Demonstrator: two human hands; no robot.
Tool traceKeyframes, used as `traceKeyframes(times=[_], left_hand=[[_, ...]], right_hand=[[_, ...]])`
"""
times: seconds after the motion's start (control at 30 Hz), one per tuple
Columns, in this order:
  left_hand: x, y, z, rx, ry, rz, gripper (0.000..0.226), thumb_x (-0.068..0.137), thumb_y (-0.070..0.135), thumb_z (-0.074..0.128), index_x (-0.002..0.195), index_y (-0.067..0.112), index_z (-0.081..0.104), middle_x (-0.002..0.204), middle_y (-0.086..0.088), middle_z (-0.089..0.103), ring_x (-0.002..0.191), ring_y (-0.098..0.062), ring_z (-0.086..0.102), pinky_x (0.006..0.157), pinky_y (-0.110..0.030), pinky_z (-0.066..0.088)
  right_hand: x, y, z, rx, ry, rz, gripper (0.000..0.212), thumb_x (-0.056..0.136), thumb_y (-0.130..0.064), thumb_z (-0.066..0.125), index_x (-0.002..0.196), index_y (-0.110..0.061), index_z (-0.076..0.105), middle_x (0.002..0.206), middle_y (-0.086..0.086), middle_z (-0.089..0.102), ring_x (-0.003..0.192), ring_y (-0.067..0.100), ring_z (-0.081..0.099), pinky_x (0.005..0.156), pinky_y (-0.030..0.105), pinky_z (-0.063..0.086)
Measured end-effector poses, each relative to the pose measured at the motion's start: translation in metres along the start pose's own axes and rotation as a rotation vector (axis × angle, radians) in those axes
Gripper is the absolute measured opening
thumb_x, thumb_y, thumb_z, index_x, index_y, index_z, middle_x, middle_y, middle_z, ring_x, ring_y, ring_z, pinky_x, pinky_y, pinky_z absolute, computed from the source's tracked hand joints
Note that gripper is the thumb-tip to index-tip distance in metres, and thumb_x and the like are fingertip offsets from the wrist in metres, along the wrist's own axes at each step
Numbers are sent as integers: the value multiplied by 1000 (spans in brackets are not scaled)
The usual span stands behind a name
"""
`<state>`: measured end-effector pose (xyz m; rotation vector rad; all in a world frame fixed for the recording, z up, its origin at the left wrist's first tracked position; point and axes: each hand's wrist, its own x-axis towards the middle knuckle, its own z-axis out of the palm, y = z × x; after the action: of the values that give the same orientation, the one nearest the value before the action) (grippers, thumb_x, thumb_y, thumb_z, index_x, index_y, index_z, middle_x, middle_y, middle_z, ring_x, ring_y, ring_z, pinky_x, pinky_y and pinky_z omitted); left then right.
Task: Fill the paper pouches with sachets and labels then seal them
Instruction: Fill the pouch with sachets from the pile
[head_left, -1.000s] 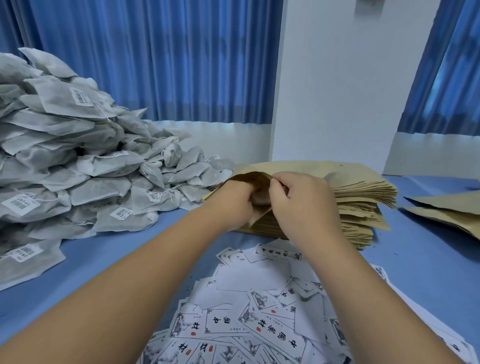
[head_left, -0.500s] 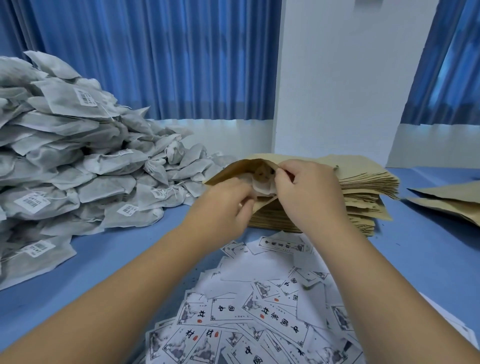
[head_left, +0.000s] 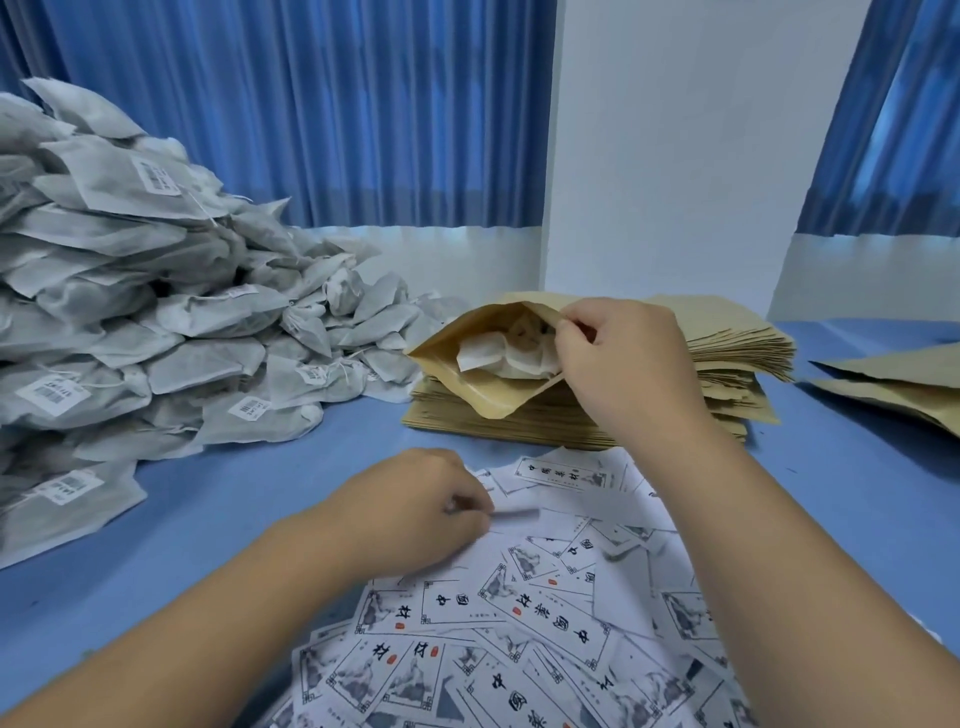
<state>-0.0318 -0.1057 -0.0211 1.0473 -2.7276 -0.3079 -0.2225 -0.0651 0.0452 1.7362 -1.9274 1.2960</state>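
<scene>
Paper labels (head_left: 519, 613) lie scattered nearest on the blue desk (head_left: 208, 509); the left hand (head_left: 415, 512), fingers curled and blurred, seems to pinch one. Beyond, the right hand (head_left: 618, 364) pinches the pouch (head_left: 488, 397) rim, mouth open, sachets (head_left: 493, 356) inside, atop the pouch stack (head_left: 737, 358)

Sachet heap (head_left: 156, 322) left, pouch stack (head_left: 737, 364) behind, labels (head_left: 545, 623) in front.
On the tabletop (head_left: 857, 509), the pouch stack sits behind the scattered labels and bears an open pouch (head_left: 483, 400) with a sachet (head_left: 498, 358) inside; loose pouches (head_left: 893, 384) lie far right.
</scene>
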Motion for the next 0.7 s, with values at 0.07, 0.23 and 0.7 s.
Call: traceKeyframes(times=[0.07, 0.23, 0.7], left_hand=[[-2, -1, -1, 73, 52, 18, 22, 94, 37, 49, 100, 29, 68, 99, 16, 57, 90, -7, 56, 80, -32, 50], [-5, 6, -10, 119, 590, 160, 28, 90, 26, 44, 89, 18, 70, 82, 6, 60, 71, -20, 59, 56, -33, 48], [37, 31, -53, 589, 438, -46, 27, 90, 10, 54, 110, 26, 63, 96, 4, 46, 79, -24, 51, 55, -30, 32]], right_hand=[[0, 0, -1, 13, -7, 11, 26, 89, -19, 49, 68, -11, 63, 59, 6, 56, 62, 25, 50, 54, 34, 42], [1, 3, -3, 61, -6, 46, 25, 86, -18, 51, 63, -15, 61, 48, -3, 45, 53, 15, 41, 48, 28, 29], [1, -5, -4, 87, -57, 4, 23, 87, -20, 54, 71, -17, 69, 57, -2, 57, 63, 18, 50, 57, 30, 39]])
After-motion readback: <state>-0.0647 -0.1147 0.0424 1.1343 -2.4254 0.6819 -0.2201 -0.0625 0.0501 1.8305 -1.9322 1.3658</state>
